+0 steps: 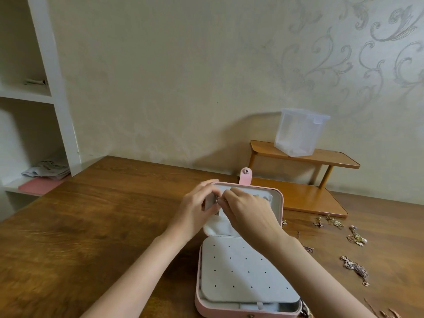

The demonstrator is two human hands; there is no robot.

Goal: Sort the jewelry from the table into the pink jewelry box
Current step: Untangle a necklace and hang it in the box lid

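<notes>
Broadly, a brown wooden table point(80, 226) fills the lower view, pushed against a cream wall patterned with grey scrolls on the right. A white shelf unit point(57, 92) stands at the left, with folded papers point(47, 169) and a flat pink item point(37, 185) on its lowest shelf. At the back right of the table sits a small two-tier wooden stand point(305, 180), and a translucent plastic container point(298, 131) rests on its upper tier.

The pink jewelry box point(241, 271) lies open in the middle of the table, its lid tipped back toward the wall with a snap tab point(246, 176) sticking up. The near half is covered by a grey pad with rows of small holes point(245, 271). Both hands work inside the lid half. The left hand point(195, 210) has its fingers curled round a small grey flap point(210, 203) at the lid's lining. The right hand point(250, 212) reaches over from the right, fingertips point(226, 193) pinched on a thin piece of jewelry point(216, 199) just at that flap; the piece is too small to identify. The two hands' fingertips nearly meet there.

Loose jewelry point(355, 267) in gold and rose tones lies scattered on the table to the right of the box, well apart from both hands.
</notes>
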